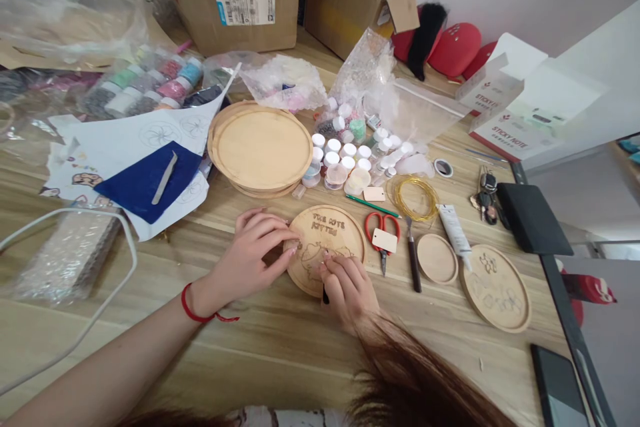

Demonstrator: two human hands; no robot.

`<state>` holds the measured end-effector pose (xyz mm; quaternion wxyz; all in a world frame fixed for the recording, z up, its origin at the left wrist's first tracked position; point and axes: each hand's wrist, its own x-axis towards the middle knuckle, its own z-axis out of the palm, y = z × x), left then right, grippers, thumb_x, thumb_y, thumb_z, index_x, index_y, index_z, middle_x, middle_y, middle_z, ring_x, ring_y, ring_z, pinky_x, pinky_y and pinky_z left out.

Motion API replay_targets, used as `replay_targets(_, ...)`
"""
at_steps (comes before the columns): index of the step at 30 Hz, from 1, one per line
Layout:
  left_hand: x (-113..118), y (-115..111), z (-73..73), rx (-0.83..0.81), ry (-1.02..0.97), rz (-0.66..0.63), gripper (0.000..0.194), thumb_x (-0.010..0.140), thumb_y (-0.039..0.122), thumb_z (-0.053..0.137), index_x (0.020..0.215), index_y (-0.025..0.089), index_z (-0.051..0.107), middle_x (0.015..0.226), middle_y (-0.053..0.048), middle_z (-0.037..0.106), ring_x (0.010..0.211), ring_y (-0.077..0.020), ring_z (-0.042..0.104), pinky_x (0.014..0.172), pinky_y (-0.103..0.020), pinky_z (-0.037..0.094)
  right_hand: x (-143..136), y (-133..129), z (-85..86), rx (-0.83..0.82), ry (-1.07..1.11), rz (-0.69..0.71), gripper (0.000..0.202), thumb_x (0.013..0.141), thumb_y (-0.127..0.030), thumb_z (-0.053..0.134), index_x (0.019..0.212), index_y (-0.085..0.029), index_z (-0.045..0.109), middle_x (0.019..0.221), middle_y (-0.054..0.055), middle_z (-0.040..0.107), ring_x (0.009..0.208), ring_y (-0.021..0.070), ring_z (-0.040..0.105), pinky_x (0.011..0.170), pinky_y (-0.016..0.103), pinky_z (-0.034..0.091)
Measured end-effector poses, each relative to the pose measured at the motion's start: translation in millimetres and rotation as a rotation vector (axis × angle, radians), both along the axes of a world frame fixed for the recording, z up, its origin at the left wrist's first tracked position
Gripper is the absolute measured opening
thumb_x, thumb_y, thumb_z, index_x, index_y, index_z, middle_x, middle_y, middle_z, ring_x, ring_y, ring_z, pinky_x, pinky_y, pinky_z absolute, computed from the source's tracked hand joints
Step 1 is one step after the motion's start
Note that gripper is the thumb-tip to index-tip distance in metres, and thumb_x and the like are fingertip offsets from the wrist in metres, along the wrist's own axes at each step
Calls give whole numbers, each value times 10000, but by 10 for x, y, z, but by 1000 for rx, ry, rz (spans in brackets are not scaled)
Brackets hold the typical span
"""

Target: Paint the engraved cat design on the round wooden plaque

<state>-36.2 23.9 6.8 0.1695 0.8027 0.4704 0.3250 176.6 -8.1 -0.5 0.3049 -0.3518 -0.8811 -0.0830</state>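
A round wooden tray point(327, 217) with raised lettering and a line drawing lies on the table in front of me. My left hand point(263, 247) is at its left rim, thumb and fingertips brought together over something I cannot make out. My right hand point(347, 287) is closed at the lower part of the tray, its fingertips pinched on the drawing. A short dark piece shows below those fingers; what it belongs to is hidden. Red-handled pliers point(383, 260) and a dark-handled tool point(414, 260) lie just right of the tray.
Stacked round trays point(263, 147) and small white-lidded jars point(349, 151) stand behind. Tweezers point(165, 178) rest on blue cloth at left, near a white cable point(131, 267). Gold wire point(415, 199), a glue tube point(454, 230) and another drawn tray point(523, 303) lie right.
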Motion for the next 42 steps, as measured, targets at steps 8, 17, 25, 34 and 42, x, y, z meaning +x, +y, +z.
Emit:
replay_targets(8, -8, 5, -12, 15, -2, -15, 146, 886, 223, 586, 1007, 252, 664, 963, -20, 696, 1008, -203, 620, 1059, -467, 353, 24, 40, 32, -57, 107, -13, 193, 864, -20, 509, 915, -181, 603, 839, 115, 727, 771, 228, 668, 682, 360, 555)
replay_targets(17, -15, 0, -8, 0, -6, -17, 149, 887, 228, 590, 1013, 247, 669, 971, -20, 696, 1012, -203, 621, 1063, -464, 343, 251, 179, 126, -479, 651, -249, 115, 865, -124, 614, 897, -233, 593, 823, 54, 734, 807, 221, 714, 692, 365, 575)
replay_targets(25, -8, 0, -11, -5, -1, -14, 133, 890, 238, 590, 990, 232, 678, 964, -22, 699, 1013, -200, 619, 1054, -459, 346, 309, 257, 134, -693, 644, -261, 59, 860, -169, 610, 854, -228, 612, 824, 51, 752, 795, 212, 727, 726, 352, 572)
replay_targets(34, -14, 2, -14, -2, 11, -12, 132, 901, 250, 578, 985, 235, 678, 970, -20, 701, 1017, -196, 619, 1055, -453, 347, 254, 281, 120, -664, 592, -293, 93, 852, -154, 591, 803, -228, 618, 754, 33, 727, 709, 195, 698, 654, 324, 550)
replay_targets(42, -15, 4, -12, 6, 18, -22, 133, 903, 243, 578, 999, 234, 671, 974, -25, 694, 1017, -199, 615, 1044, -464, 350, 266, 278, 40, -648, 647, -262, 93, 835, -154, 619, 832, -238, 581, 775, 33, 721, 731, 205, 701, 666, 341, 545)
